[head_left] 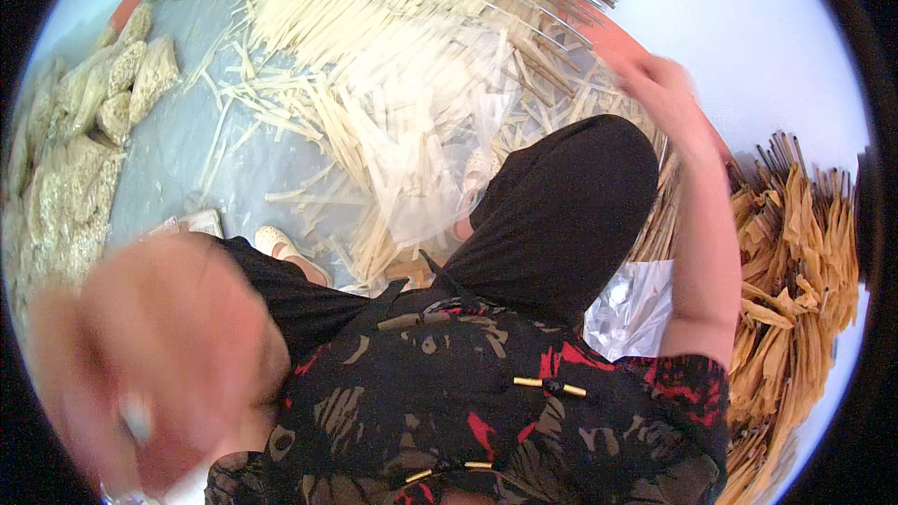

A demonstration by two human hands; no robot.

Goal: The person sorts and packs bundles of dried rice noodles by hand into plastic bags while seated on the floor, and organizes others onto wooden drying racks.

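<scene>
Pale strips (318, 23) lie heaped on floor (173, 164), clear plastic (421, 159) over part of them. Right hand (658, 89) near pile's right edge, blurred, grip can't be told. Left hand (168, 337) lower left, close to camera, heavily smeared; can't tell if grip is wide or holding something.

Strips (309, 28) ahead on floor (173, 154), bags (154, 75) at left, bundles (786, 290) at right

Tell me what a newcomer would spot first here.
Probably the pale strips, spread in a big heap at the top centre. The left hand, blurred and large at the lower left, competes with them, as does the brown bundle along the right side.
</scene>
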